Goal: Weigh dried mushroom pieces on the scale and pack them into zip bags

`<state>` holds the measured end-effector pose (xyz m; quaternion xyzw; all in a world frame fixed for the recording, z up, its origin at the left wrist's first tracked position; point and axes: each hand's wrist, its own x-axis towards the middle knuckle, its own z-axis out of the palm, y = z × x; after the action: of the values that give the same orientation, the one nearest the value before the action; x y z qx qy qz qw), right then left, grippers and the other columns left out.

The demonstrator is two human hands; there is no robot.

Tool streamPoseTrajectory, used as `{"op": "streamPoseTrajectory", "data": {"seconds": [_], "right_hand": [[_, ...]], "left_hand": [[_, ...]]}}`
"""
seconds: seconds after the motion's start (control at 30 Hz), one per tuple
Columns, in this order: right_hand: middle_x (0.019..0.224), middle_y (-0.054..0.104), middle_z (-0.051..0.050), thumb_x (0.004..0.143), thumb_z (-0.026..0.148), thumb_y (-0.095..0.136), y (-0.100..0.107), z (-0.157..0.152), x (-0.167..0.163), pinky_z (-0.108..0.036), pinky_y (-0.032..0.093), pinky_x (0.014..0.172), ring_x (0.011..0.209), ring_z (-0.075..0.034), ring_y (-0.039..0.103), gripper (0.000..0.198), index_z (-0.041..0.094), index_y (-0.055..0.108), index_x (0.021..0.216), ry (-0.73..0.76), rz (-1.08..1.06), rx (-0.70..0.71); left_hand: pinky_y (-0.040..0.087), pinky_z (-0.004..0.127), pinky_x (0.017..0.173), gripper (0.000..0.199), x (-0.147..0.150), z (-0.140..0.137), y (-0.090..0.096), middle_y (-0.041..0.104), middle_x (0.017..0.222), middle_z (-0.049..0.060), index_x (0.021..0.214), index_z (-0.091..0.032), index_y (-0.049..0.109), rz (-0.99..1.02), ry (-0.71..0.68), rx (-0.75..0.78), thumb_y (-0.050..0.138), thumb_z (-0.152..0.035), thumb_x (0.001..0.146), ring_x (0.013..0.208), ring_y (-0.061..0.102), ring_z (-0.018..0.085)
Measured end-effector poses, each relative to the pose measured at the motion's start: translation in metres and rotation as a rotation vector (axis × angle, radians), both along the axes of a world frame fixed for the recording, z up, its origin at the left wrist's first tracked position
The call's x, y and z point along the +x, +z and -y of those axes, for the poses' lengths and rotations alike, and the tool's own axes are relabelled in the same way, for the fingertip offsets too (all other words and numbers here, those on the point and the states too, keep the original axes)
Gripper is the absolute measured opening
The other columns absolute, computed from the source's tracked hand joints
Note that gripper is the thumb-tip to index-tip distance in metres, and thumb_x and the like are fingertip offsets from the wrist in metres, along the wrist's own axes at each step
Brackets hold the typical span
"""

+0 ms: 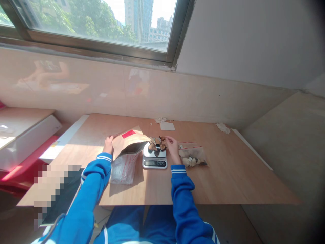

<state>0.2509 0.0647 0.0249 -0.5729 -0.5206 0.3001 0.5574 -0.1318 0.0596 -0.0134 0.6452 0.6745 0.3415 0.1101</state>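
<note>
My left hand (108, 144) is closed around the far left edge of a brown kraft paper bag (124, 144) with a red label. The bag's dark mouth gapes towards a small white digital scale (154, 164). Dried brown pieces, perhaps mushroom (153, 147), lie heaped on the scale's plate; their exact kind is unclear. At the heap's right side my right hand (172, 145) pinches one dried brown piece (163, 141) between thumb and fingers. Under the paper bag lies a stack of clear zip bags (123, 171). Right of my right hand is a clear zip bag of pale dried pieces (194, 159).
Crumpled tissue (160, 120) and a white paper slip (167, 126) lie by the wall, with more crumpled tissue (222, 128) at the back right. A dark tablet-like panel (63, 193) sits at the table's left front. The wooden table (228, 179) ends at my lap.
</note>
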Motion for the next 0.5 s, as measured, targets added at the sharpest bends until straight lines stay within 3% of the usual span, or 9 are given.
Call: {"op": "streamPoseTrajectory", "data": {"seconds": [0.3, 0.5], "right_hand": [[0.088, 0.074, -0.010, 0.078, 0.038, 0.058, -0.005, 0.005, -0.007, -0.035, 0.053, 0.072, 0.076, -0.021, 0.066, 0.028, 0.017, 0.073, 0.087, 0.067, 0.087, -0.019], [0.099, 0.072, -0.011, 0.084, 0.041, 0.052, -0.003, 0.015, -0.002, -0.035, 0.050, 0.082, 0.090, -0.022, 0.064, 0.033, 0.017, 0.071, 0.096, -0.014, 0.130, 0.034]], "left_hand": [[0.042, 0.042, 0.098, 0.042, 0.000, -0.001, 0.000, 0.055, 0.111, 0.013, 0.122, -0.019, 0.057, -0.005, 0.011, -0.006, 0.051, -0.020, 0.080, 0.108, 0.051, 0.029], [0.041, 0.042, 0.099, 0.044, 0.000, 0.000, 0.000, 0.053, 0.112, 0.015, 0.122, -0.015, 0.057, -0.022, 0.003, -0.007, 0.046, -0.016, 0.079, 0.110, 0.050, 0.030]]}}
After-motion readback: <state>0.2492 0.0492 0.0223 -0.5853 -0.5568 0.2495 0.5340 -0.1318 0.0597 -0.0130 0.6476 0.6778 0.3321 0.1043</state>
